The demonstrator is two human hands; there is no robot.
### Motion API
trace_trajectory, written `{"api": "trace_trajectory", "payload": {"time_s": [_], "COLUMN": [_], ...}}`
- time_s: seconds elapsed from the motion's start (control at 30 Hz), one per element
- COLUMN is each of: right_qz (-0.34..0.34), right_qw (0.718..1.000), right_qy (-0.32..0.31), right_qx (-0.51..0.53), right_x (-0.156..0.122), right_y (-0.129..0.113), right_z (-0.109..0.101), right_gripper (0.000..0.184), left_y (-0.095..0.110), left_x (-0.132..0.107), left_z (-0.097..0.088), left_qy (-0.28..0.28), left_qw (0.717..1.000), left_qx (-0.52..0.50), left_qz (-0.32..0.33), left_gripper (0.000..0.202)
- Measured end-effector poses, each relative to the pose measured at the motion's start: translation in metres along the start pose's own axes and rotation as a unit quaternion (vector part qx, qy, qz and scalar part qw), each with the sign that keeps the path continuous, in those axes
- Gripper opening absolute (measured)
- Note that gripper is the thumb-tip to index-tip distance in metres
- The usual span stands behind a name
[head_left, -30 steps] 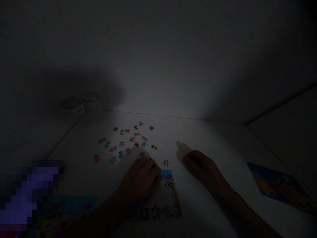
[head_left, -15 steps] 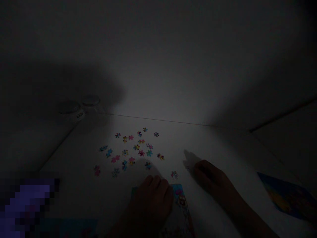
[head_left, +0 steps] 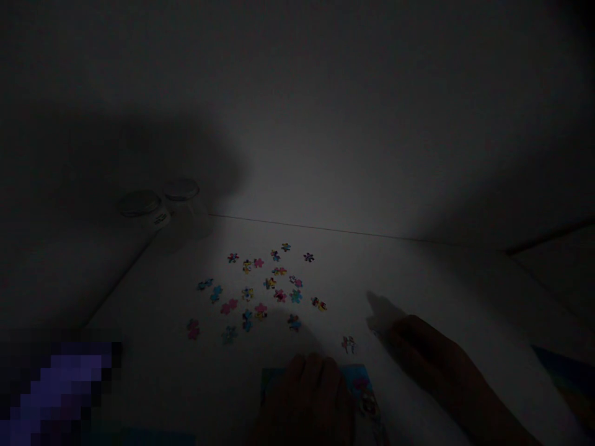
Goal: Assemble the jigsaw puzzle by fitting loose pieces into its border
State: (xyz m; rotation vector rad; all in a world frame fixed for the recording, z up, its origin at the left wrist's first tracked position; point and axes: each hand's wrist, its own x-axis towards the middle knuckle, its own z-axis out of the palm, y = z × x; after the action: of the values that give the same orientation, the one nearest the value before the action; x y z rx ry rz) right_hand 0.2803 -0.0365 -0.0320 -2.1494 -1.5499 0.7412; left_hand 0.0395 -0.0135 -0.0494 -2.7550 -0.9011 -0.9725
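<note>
The scene is very dark. My left hand [head_left: 309, 396] rests fingers down on a partly assembled jigsaw puzzle [head_left: 362, 387] at the bottom edge of a white table [head_left: 418, 279]. My right hand [head_left: 430, 359] lies on the table to its right, fingers curled towards a single loose piece [head_left: 348, 344]. Whether either hand holds anything is lost in the dark. Several small colourful puzzle pieces [head_left: 260, 288] are scattered beyond my hands.
Two round jars with lids [head_left: 158, 201] stand at the table's far left corner. A coloured printed sheet [head_left: 564, 378] lies at the right edge. A blurred purple patch [head_left: 58, 393] fills the lower left. A pale wall rises behind the table.
The view has tilted up and left, so hands, puzzle and pieces sit lower and further right in the frame. My hands stay on the puzzle and table much as before.
</note>
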Motion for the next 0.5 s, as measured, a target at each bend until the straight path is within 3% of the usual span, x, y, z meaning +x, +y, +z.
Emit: {"api": "trace_trajectory", "payload": {"time_s": [0.3,0.5], "right_qz": [0.019,0.007], "right_qw": [1.000,1.000], "right_qy": [-0.002,0.004], "right_qx": [-0.007,-0.011], "right_x": [0.0027,0.0024], "right_y": [0.0010,-0.0009], "right_z": [-0.0010,-0.0014], "right_gripper": [0.037,0.038], "left_y": [-0.0018,-0.0039], "left_x": [0.0033,0.0039], "left_z": [-0.0027,-0.0046], "left_qy": [0.013,-0.013], "left_qw": [1.000,1.000], "left_qx": [0.009,0.007], "left_qz": [-0.026,-0.021], "left_gripper": [0.008,0.011]}}
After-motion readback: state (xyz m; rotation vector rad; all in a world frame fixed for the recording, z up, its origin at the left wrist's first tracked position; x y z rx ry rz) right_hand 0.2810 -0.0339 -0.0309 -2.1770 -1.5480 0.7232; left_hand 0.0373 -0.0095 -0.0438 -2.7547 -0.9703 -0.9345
